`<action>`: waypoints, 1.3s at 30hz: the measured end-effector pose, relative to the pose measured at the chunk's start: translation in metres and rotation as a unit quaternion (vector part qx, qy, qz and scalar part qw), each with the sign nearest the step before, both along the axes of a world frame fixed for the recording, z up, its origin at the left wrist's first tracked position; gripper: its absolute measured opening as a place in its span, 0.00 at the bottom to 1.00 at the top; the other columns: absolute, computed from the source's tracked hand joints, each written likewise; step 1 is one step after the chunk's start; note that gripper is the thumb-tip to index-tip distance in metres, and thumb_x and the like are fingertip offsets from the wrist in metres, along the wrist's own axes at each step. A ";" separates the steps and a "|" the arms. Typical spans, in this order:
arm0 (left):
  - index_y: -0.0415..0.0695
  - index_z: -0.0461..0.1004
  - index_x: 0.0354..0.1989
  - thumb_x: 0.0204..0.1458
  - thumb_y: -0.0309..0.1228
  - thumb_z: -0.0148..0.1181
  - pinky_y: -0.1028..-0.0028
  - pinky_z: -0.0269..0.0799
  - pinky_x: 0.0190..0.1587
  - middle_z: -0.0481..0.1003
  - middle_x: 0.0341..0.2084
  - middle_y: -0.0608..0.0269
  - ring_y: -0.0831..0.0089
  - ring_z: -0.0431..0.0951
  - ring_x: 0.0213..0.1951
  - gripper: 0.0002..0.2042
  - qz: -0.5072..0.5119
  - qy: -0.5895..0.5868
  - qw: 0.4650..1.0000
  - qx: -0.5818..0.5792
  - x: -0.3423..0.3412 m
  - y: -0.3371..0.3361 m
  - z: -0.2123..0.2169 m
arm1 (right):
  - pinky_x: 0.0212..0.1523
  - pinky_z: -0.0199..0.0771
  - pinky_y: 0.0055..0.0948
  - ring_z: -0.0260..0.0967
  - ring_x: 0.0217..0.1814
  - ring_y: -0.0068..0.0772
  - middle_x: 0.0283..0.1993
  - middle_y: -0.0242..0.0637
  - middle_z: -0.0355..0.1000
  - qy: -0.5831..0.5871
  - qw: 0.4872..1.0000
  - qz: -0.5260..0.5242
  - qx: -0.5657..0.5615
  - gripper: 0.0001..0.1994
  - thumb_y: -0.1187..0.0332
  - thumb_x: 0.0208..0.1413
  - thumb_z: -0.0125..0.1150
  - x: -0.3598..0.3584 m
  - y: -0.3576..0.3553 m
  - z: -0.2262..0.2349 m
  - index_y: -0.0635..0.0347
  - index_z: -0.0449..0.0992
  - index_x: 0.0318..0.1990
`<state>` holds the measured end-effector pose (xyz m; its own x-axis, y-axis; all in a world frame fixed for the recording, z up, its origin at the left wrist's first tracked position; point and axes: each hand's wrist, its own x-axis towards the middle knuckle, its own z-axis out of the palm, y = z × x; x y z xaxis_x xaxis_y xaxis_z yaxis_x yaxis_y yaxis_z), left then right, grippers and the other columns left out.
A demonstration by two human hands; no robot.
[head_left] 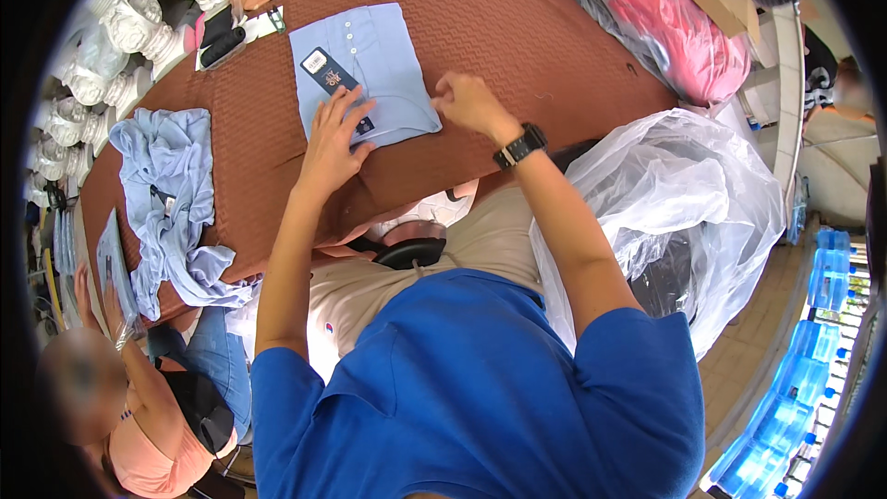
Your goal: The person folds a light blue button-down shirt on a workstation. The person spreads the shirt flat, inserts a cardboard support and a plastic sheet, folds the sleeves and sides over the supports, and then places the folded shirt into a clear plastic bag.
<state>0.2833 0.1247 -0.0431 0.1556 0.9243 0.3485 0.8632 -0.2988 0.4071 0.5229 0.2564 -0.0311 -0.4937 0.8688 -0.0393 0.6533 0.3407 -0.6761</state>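
A folded light-blue buttoned shirt (377,51) lies on the brown-covered table, its button placket at the far end. A dark hang tag (321,67) with a white label rests along its left part. My left hand (334,140) lies open on the shirt's near left part, fingers spread over the tag's lower portion. At the shirt's right edge is my right hand (476,106), its fingers curled and thumb drawn in. Whatever those fingers pinch, if anything, is too small to make out.
Crumpled light-blue shirts (166,176) lie on the brown cloth (249,120) at left, near a seated person (162,434). A clear plastic bag (665,194) hangs beside my right arm. Pink bagged goods (674,18) sit far right; white busts (139,23) line the far left.
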 end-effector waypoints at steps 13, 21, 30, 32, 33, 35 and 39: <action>0.47 0.62 0.67 0.49 0.28 0.65 0.48 0.53 0.70 0.60 0.67 0.58 0.52 0.56 0.70 0.34 0.012 0.131 0.990 0.047 0.007 0.011 0.000 | 0.30 0.73 0.26 0.73 0.30 0.26 0.30 0.38 0.77 0.147 0.951 -0.102 -0.253 0.18 0.59 0.55 0.69 -0.020 -0.015 0.011 0.68 0.79 0.40; 0.48 0.56 0.72 0.53 0.21 0.59 0.46 0.54 0.69 0.56 0.71 0.60 0.47 0.54 0.71 0.35 0.018 0.131 0.991 -0.002 0.005 0.024 -0.011 | 0.51 0.67 0.45 0.70 0.50 0.47 0.46 0.43 0.75 0.133 0.967 -0.055 0.209 0.08 0.69 0.58 0.58 -0.034 -0.107 -0.038 0.62 0.77 0.41; 0.47 0.57 0.71 0.56 0.21 0.54 0.44 0.54 0.69 0.57 0.71 0.59 0.45 0.55 0.71 0.32 0.000 0.119 0.993 -0.028 0.006 0.025 0.004 | 0.72 0.49 0.56 0.55 0.73 0.51 0.67 0.43 0.64 0.037 0.940 0.123 0.317 0.21 0.61 0.62 0.55 -0.061 -0.114 -0.059 0.62 0.73 0.58; 0.47 0.57 0.72 0.56 0.21 0.54 0.44 0.54 0.69 0.56 0.71 0.59 0.46 0.54 0.71 0.32 -0.001 0.126 0.992 -0.024 0.008 0.024 0.004 | 0.73 0.46 0.58 0.54 0.73 0.52 0.68 0.42 0.64 0.034 0.946 0.124 0.296 0.22 0.58 0.63 0.54 -0.063 -0.113 -0.061 0.62 0.73 0.60; 0.47 0.57 0.71 0.57 0.21 0.54 0.46 0.55 0.69 0.57 0.71 0.59 0.45 0.55 0.71 0.31 -0.005 0.110 0.994 -0.027 0.006 0.024 0.005 | 0.73 0.45 0.59 0.54 0.73 0.52 0.68 0.42 0.63 0.035 0.948 0.126 0.290 0.23 0.57 0.63 0.54 -0.064 -0.112 -0.059 0.62 0.73 0.60; 0.47 0.58 0.71 0.57 0.21 0.53 0.48 0.55 0.69 0.58 0.71 0.58 0.44 0.56 0.70 0.31 -0.014 0.075 0.997 -0.032 -0.001 0.025 0.008 | 0.73 0.44 0.61 0.53 0.74 0.52 0.69 0.42 0.62 0.042 0.949 0.136 0.282 0.23 0.56 0.63 0.54 -0.065 -0.108 -0.054 0.60 0.72 0.60; 0.43 0.63 0.68 0.61 0.22 0.48 0.59 0.58 0.69 0.64 0.67 0.52 0.43 0.60 0.68 0.24 -0.033 -0.030 0.998 -0.045 -0.012 0.039 0.028 | 0.73 0.43 0.61 0.51 0.75 0.51 0.72 0.40 0.59 0.024 0.944 0.186 0.270 0.24 0.53 0.65 0.51 -0.072 -0.076 -0.054 0.54 0.71 0.63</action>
<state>0.2715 0.1634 -0.0154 0.1982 0.9408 0.2749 0.8167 -0.3136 0.4844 0.4510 0.1808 -0.0847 -0.7589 0.5217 0.3897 0.3938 0.8443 -0.3634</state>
